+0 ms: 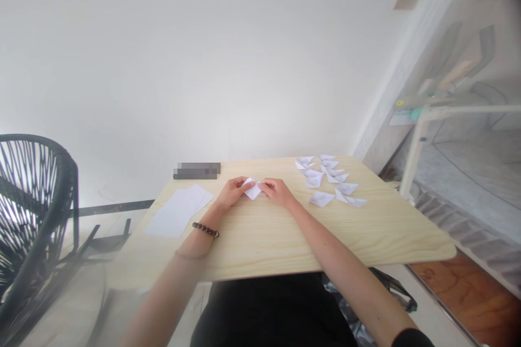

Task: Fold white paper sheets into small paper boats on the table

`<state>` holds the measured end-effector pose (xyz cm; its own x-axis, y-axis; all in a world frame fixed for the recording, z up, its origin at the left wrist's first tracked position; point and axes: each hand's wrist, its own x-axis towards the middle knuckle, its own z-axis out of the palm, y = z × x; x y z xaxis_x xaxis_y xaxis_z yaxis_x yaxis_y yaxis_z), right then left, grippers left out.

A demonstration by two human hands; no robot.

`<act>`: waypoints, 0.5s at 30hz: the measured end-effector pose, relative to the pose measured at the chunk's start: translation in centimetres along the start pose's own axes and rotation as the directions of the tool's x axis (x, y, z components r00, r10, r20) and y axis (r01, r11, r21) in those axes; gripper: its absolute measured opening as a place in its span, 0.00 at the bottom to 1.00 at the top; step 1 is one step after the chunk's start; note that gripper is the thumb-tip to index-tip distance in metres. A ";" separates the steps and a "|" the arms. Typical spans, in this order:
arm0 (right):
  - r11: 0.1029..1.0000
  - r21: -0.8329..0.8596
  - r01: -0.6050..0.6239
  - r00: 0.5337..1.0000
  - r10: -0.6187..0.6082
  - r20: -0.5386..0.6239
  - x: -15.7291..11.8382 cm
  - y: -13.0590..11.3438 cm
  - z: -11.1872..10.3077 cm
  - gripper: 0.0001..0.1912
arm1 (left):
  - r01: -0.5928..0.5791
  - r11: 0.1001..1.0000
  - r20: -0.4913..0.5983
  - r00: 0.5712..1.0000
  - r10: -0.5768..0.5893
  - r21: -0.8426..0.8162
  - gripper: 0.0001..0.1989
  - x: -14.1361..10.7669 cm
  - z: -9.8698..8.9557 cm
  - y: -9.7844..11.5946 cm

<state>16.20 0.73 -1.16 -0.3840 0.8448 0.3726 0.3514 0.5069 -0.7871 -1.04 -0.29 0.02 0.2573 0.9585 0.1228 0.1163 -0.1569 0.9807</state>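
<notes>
Between my hands, over the middle of the wooden table point(260, 249), is a small folded white paper point(253, 191) shaped like a diamond. My left hand point(233, 192) grips its left side, thumb laid across the front. My right hand point(275, 191) pinches the right corner between thumb and fingers. To the right on the tabletop stand several folded paper boats point(321, 198), loosely grouped. Flat sheets of white paper point(175, 212) lie overlapping to the left of my left hand.
A dark pixelated object point(197, 171) lies at the table's back left, near the white wall point(244, 65). A dark woven chair point(61, 184) stands at the left. Beyond the table's right side is a pale metal frame point(415, 157).
</notes>
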 end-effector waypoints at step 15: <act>1.000 0.008 0.031 0.999 -0.031 0.014 0.0 0.0 0.1 0.13 | 0.015 1.000 0.015 1.000 -0.015 0.007 0.17 0.0 -0.2 0.1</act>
<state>16.10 0.69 -1.23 -0.4064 0.8264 0.3896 0.3326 0.5310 -0.7793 -1.24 -0.28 0.14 0.2700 0.9570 0.1056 0.1265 -0.1440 0.9815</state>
